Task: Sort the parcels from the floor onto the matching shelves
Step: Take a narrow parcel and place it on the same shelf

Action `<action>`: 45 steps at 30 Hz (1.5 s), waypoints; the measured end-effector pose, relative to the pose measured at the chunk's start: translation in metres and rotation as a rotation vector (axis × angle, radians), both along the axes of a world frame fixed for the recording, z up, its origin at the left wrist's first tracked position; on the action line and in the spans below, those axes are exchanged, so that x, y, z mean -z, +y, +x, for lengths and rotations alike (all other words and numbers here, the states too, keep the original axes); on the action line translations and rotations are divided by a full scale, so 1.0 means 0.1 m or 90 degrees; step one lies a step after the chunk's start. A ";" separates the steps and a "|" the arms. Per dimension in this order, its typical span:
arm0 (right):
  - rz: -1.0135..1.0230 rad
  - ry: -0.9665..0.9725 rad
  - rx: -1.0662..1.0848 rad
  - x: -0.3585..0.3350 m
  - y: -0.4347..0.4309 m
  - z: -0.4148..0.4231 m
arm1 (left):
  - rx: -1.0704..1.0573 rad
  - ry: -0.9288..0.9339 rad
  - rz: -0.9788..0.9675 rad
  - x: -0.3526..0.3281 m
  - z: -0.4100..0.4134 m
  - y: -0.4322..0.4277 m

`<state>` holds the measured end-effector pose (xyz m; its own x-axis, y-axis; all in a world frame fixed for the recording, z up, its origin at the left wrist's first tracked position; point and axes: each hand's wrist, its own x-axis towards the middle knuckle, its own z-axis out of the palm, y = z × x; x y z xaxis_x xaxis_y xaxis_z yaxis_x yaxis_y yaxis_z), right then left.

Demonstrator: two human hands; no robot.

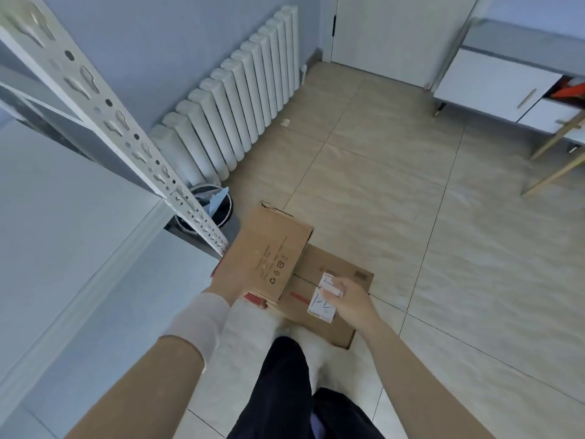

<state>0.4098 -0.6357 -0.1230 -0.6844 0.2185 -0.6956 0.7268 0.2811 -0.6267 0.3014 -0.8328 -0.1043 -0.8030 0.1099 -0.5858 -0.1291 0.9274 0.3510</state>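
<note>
Fingers (340, 285) of the right hand (353, 301) pinch a small white box (320, 308). Outstretched, the left hand (225, 282) bears a cardboard box (269, 251) — grip hidden.

Bare floor (411, 217) wide open ahead and right, shelf post (126, 131) slanting down close on the left, its foot just beside the raised box (269, 251), bin (207, 186) behind it, radiator (240, 90) along the wall, cabinet (493, 80) far right.

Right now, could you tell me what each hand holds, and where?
Left hand grips the brown carton, near end; right hand pinches the small white parcel, far end.
</note>
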 end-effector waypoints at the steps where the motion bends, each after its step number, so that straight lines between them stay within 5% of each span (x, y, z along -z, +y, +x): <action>1: -0.033 -0.013 0.022 0.07 -0.04 -0.04 | -0.014 -0.014 0.014 0.05 -0.07 -0.03; 11: -0.205 -0.177 0.195 1.10 -0.50 -0.59 | -0.116 -0.008 0.115 1.24 -1.03 -0.39; 20: -0.334 -0.144 0.310 1.95 -0.54 -1.05 | -0.202 -0.029 0.176 1.73 -1.08 -0.39; 24: -0.411 -0.137 0.361 1.98 -0.55 -1.08 | -0.222 -0.019 0.195 1.78 -1.05 -0.38; 32: -0.361 -0.130 0.319 1.48 -0.55 -1.01 | -0.281 -0.023 0.225 1.44 -1.08 -0.31; 38: -0.312 -0.013 0.380 1.18 -0.53 -0.97 | -0.350 -0.113 0.286 1.39 -1.06 -0.36; 45: -0.331 -0.032 0.410 1.17 -0.56 -0.94 | -0.360 -0.180 0.284 1.51 -0.93 -0.40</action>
